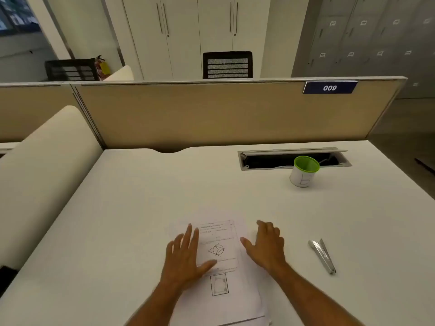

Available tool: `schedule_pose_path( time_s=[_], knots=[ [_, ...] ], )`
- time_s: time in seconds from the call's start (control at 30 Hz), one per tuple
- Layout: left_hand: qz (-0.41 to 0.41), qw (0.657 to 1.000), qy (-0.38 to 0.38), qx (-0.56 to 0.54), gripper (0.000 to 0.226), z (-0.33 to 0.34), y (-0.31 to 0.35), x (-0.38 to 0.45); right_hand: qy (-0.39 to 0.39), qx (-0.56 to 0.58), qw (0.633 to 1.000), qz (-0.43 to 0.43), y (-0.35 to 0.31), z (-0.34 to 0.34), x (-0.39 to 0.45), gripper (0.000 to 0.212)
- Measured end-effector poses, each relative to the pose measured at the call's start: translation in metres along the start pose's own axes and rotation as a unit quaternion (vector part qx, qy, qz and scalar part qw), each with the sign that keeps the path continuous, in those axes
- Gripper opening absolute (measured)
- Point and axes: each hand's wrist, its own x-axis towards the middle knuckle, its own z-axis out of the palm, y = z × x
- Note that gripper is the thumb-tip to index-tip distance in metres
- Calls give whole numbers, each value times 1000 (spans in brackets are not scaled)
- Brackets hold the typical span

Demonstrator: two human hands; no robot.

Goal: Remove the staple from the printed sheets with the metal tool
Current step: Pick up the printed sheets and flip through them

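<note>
White desk, sheets centred — left hand spread flat on them, prob. steadying; right hand open beside; tool untouched, right of sheets.

At the upper right of the frame we read "009" in white on a dark blue rectangular plate fixed to the beige partition panel; print on the white printed sheets is too small for us to read.

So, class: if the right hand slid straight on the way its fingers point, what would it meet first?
Probably nothing nearby: the right hand points up the bare desk, between the sheets and the cup. Farther on, perhaps the cable slot.
</note>
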Motion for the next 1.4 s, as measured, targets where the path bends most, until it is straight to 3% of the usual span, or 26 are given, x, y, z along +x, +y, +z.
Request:
schedule_pose_path(
  time_s=[0.03, 0.17, 0.23, 0.27, 0.43, 0.5, 0.6, 0.7, 0.77, 0.83, 0.97, 1.0, 1.1, 1.23, 1.4],
  knots=[
    [-5, 999, -32, -4, 104, 5, 3, 1, -17, 28, 999, 32, -1, 3, 0, 77],
    [7, 999, -9, 33, 96, 23, 20, -4, -74, 73, 989, 102, -9, 11, -2, 76],
    [22, 999, 15, 45, 106, 26, 27, -3, -109, 101, 981, 128, -13, 13, 1, 80],
    [20, 999, -33, 31, 114, 23, 29, -4, -125, 118, 976, 133, -13, 13, 3, 79],
    [5, 999, -31, 29, 127, 21, 33, -6, -146, 211, 960, 116, -9, -1, 8, 35],
    [-5, 999, -29, 26, 121, 22, 34, -7, -142, 267, 944, 132, -7, -4, 10, 35],
    [-13, 999, -40, -7, 91, 20, 40, -8, -164, 372, 899, 162, -3, -5, 12, 62],
    [14, 993, -1, -117, 69, 15, 48, -11, -157, 392, 901, 96, -7, -17, 4, 35],
    [23, 949, 9, -314, 58, 1, 60, -14, -147, 414, 897, 42, -14, -29, -7, 27],
    [7, 863, 19, -504, 50, -19, 76, -18, -132, 423, 896, -13, -22, -37, -19, 27],
    [-35, 717, 50, -695, 50, -52, 97, -24, -93, 366, 919, -115, -37, -49, -44, 26],
    [-38, 693, 58, -718, 46, -58, 99, -26, -76, 348, 925, -135, -40, -51, -49, 31],
    [-60, 680, 83, -726, 27, -71, 102, -31, -10, 268, 941, -205, -42, -53, -61, 61],
    [-76, 666, 90, -736, 24, -75, 102, -32, 93, 206, 938, -263, -41, -54, -64, 45],
    [-53, 660, 81, -745, 22, -81, 104, -34, 146, 235, 933, -231, -45, -61, -61, 63]
  ],
)
